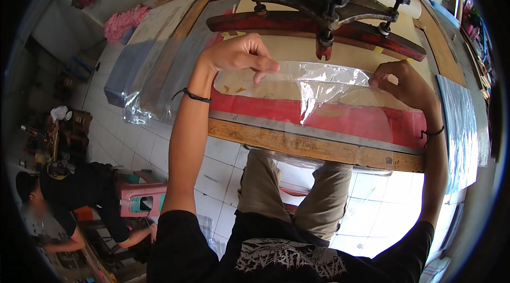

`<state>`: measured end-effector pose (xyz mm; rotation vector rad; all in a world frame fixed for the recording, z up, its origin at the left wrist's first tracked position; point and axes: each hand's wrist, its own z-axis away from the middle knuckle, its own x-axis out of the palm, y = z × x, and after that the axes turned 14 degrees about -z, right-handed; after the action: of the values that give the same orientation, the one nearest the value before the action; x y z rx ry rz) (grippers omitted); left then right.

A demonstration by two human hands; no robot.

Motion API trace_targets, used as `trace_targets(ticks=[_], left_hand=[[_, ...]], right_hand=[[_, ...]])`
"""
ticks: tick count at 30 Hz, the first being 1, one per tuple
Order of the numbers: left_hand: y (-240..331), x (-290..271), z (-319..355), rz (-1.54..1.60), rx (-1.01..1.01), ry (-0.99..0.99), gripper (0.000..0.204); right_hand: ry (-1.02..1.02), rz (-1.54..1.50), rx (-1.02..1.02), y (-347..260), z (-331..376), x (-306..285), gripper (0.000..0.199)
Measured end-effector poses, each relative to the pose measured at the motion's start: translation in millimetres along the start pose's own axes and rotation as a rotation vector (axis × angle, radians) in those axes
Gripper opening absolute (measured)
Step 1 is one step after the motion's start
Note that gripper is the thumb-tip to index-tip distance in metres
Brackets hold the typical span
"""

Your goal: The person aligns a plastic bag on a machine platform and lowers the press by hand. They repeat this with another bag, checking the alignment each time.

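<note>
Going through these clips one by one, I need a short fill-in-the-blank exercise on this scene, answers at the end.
1. The left hand and right hand hold a clear sheet over a ____ strip.
2. The two wristbands are ____.
3. The co-worker leans beside a pink stool at the picture's lower ____.

Missing words: red; black; left.

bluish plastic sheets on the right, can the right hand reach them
Probably yes, if the right hand lets go of the clear film; the bluish plastic sheets lie uncovered beside that forearm.
</note>
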<state>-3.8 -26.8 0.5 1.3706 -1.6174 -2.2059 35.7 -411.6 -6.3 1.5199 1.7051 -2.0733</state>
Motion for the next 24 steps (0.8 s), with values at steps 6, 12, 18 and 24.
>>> trace_targets(ticks=[6,12,18,24], left_hand=[[-0.6,-4.4,5.3,0.05,0.096,-0.097,0.046],[-5.0,-5.8,7.2,0.163,0.155,-0.142,0.047],[-12.5,-9.7,8.9,0.163,0.139,-0.244,0.043],[-14.7,-6.4,8.4,0.163,-0.054,-0.31,0.037]], right_hand=[[0.007,0.004,-0.014,5.3,0.1,-3.3,0.011],[0.009,-0.004,0.009,5.9,1.2,-5.6,0.012],[0.017,-0.02,0.012,2.9,0.6,-4.4,0.013],[0.002,0.005,0.038,5.7,2.5,-8.3,0.015]])
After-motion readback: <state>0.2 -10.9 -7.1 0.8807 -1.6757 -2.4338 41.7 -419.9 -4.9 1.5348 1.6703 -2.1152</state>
